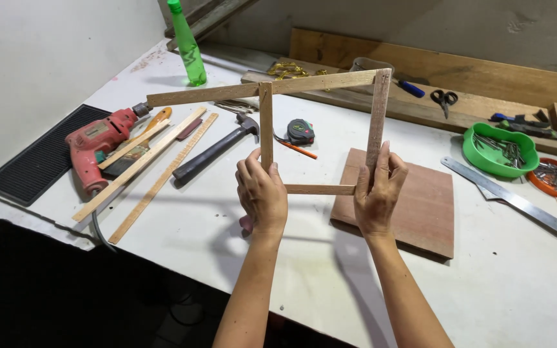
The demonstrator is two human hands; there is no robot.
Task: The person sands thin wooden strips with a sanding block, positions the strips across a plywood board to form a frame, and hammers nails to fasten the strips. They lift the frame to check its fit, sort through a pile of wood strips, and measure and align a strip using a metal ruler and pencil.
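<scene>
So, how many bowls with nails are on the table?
2. A green bowl sits at the right, beside the long board at the back. An orange bowl sits just right of it, near the picture edge. More may lie outside the view.

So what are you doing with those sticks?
A person is holding up a frame of thin wooden strips above a white workbench. The left hand grips one upright strip and the right hand grips the other, with a short strip running between them. The top strip juts out to the left. On the bench below lie a hammer, a red drill, a tape measure, a flat wooden board and a green bowl of nails.
</scene>
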